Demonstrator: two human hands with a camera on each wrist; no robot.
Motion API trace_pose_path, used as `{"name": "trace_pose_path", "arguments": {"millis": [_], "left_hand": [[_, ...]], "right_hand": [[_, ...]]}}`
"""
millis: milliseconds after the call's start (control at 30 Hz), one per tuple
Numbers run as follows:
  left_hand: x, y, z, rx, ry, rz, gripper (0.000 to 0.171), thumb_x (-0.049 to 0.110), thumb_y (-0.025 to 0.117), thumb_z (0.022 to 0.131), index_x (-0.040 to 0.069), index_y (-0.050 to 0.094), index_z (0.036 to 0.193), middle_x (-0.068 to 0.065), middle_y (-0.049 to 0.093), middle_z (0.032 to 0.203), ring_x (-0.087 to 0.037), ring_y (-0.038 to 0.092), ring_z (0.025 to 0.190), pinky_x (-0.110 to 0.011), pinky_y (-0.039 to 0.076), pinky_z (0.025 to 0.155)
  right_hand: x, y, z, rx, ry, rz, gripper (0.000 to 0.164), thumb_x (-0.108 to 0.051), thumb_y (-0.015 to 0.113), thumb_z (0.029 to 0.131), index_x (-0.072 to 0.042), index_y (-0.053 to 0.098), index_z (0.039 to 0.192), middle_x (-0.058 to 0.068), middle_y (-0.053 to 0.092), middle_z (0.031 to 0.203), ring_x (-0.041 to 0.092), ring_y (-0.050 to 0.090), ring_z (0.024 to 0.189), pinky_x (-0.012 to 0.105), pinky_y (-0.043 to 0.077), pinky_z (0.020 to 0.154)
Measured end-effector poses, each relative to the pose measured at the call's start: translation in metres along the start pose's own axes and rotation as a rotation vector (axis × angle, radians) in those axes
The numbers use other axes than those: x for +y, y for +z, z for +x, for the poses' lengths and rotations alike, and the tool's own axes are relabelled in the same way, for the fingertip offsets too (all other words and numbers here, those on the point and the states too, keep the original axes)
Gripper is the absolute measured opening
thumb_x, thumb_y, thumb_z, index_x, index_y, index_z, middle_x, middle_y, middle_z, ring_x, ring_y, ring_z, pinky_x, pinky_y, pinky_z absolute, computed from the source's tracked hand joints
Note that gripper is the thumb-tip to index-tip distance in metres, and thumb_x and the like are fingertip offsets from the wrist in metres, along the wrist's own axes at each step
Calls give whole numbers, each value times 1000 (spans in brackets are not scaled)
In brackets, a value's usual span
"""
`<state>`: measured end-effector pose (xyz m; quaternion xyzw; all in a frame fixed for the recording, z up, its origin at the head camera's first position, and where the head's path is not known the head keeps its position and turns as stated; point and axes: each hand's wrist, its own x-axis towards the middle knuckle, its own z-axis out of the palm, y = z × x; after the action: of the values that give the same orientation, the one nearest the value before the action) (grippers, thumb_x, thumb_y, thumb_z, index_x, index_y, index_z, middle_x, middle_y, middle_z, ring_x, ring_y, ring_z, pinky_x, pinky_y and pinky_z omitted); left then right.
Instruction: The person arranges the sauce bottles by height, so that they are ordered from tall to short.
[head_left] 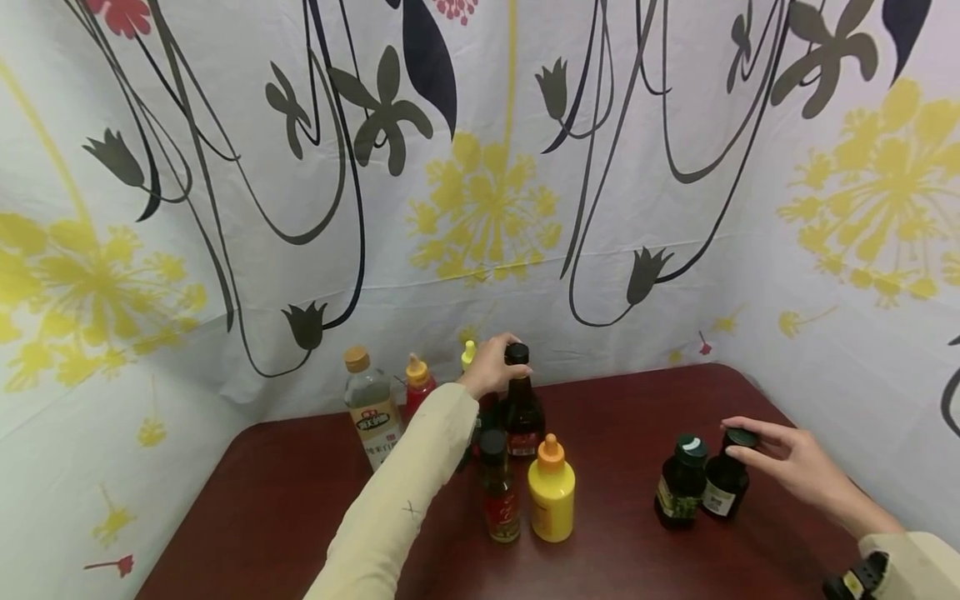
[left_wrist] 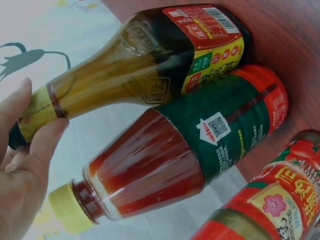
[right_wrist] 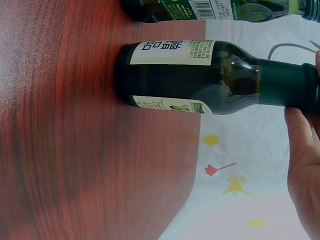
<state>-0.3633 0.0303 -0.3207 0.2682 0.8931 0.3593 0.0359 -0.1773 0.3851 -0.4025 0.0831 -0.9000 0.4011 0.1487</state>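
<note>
My left hand (head_left: 489,367) reaches to the back of the table and grips a dark glass sauce bottle (head_left: 522,412) by its black-capped neck. In the left wrist view, thumb and fingers wrap the yellow neck band of this bottle (left_wrist: 145,57), which has a red and yellow label. Right beside it is a red sauce bottle (left_wrist: 165,150) with a green label and yellow cap. At the right, my right hand (head_left: 795,462) holds a small dark bottle (right_wrist: 170,77) by its green cap, fingertips at the cap's sides. Another dark green-capped bottle (head_left: 681,487) stands next to it.
A yellow squeeze bottle (head_left: 552,496) and a slim dark-capped bottle (head_left: 501,500) stand in front of the left hand's bottle. Further left are a clear vinegar-like bottle (head_left: 375,421) and a red squeeze bottle (head_left: 418,387). Patterned cloth (head_left: 480,308) hangs behind the dark red table (head_left: 615,433).
</note>
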Motion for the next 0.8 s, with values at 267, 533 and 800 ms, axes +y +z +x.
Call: {"name": "trace_pose_path", "arguments": {"millis": [267, 533, 800], "left_hand": [[3, 0, 0, -5, -9, 43, 40, 22, 66, 80, 6, 52, 114, -12, 54, 110, -23, 54, 92, -31, 46, 73], [4, -7, -8, -60, -13, 77, 64, 32, 60, 84, 9, 32, 137, -11, 36, 137, -27, 40, 119, -39, 37, 92], [16, -28, -27, -26, 19, 43, 67, 32, 59, 85, 14, 25, 140, -7, 31, 140, -23, 40, 120, -40, 37, 92]], "right_hand": [[-5, -3, -2, 3, 5, -11, 37, -14, 61, 84, -4, 55, 118, -30, 48, 106, -20, 40, 97, 11, 43, 69], [-2, -1, 0, -11, 18, -6, 38, -16, 61, 84, -2, 54, 119, -31, 46, 106, -21, 38, 97, 12, 44, 69], [-3, -2, 1, -8, 18, -10, 38, -15, 61, 84, -3, 54, 120, -31, 46, 106, -20, 39, 96, 14, 45, 68]]}}
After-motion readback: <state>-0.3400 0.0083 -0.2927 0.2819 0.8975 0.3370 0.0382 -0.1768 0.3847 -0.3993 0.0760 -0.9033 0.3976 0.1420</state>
